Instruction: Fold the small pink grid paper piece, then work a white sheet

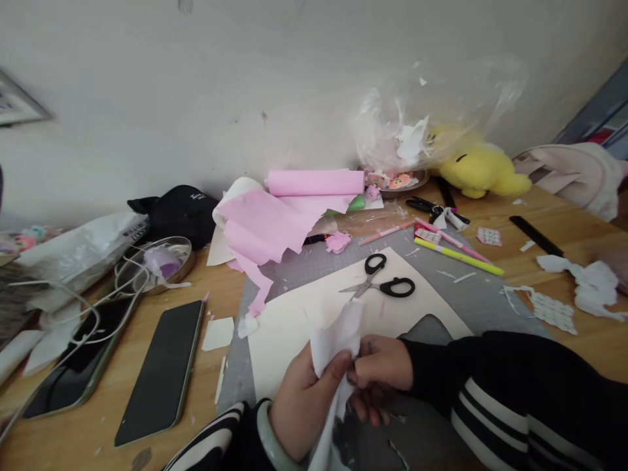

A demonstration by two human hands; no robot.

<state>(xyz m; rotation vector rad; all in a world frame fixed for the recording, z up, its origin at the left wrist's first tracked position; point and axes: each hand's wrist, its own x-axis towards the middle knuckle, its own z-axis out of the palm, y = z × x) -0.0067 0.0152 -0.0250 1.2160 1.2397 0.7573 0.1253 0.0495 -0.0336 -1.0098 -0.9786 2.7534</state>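
My left hand [314,386] is closed on a white sheet [338,333], thumb on top; it looks like paper or tissue. Close against it, my right hand [380,366] pinches the same sheet at its right edge, with the lower fingers curled beneath. The sheet stands up above both hands and hangs down towards the bottom of the view. Just beyond its upper tip, black-handled scissors [375,282] lie slightly spread on a cream sheet of paper [289,320]. A grey cutting mat [314,269] is under that paper.
Two phones lie left, the nearer phone [159,373] on the wooden table [220,284]. Pink paper [275,219] with a jagged edge is behind the mat. A yellow marker [458,256], black pliers-like tool [432,209], white scraps [593,281] and yellow plush toy [483,170] sit right.
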